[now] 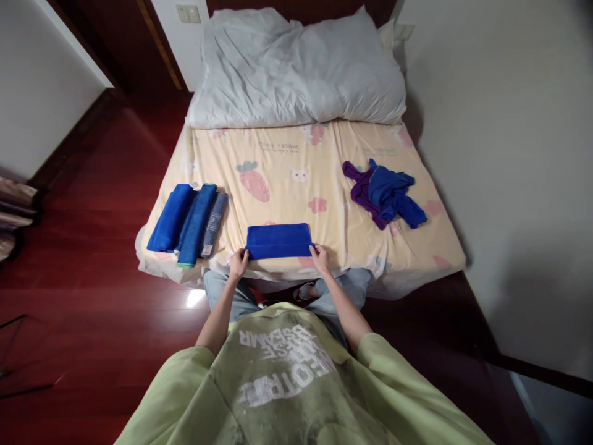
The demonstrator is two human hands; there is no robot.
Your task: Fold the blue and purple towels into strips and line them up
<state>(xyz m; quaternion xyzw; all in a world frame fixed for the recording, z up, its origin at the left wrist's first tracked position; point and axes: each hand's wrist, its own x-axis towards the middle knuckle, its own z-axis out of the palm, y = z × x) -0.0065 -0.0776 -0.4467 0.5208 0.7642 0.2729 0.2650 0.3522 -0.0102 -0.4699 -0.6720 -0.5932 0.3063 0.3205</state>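
A folded blue towel (278, 240) lies flat near the front edge of the bed (287, 167). My left hand (238, 262) pinches its near left corner. My right hand (320, 258) pinches its near right corner. To the left, three folded towels (189, 221) lie side by side: two blue, one grey-blue. At the right of the bed sits a crumpled heap of blue and purple cloths (383, 193).
A white duvet (296, 68) is bunched at the head of the bed. A white wall (509, 154) runs along the bed's right side. Dark red wooden floor (83, 296) spreads out to the left. My knees press against the bed's front edge.
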